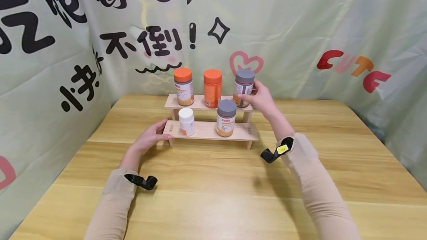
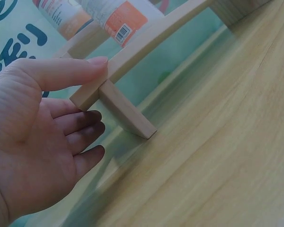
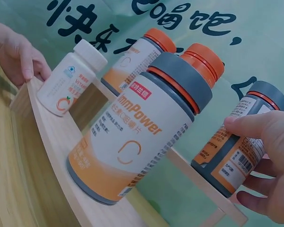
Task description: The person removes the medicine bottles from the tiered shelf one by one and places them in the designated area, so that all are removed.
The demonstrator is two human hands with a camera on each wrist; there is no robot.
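A two-tier wooden rack stands on the table. My left hand holds the left end of its lower tier, the thumb on the edge and the fingers behind and below. On the upper tier's right end, my right hand grips a grey-capped supplement bottle, thumb across its front; in the right wrist view the bottle shows its barcode side. An orange-capped bottle and an all-orange bottle share that tier. Below stand a small white bottle and another grey-capped bottle.
The wooden table stretches in front of the rack and to both sides. Behind it hangs a pale green cloth with black characters and coloured letters. Black wrist cameras sit at the left and right sleeve ends.
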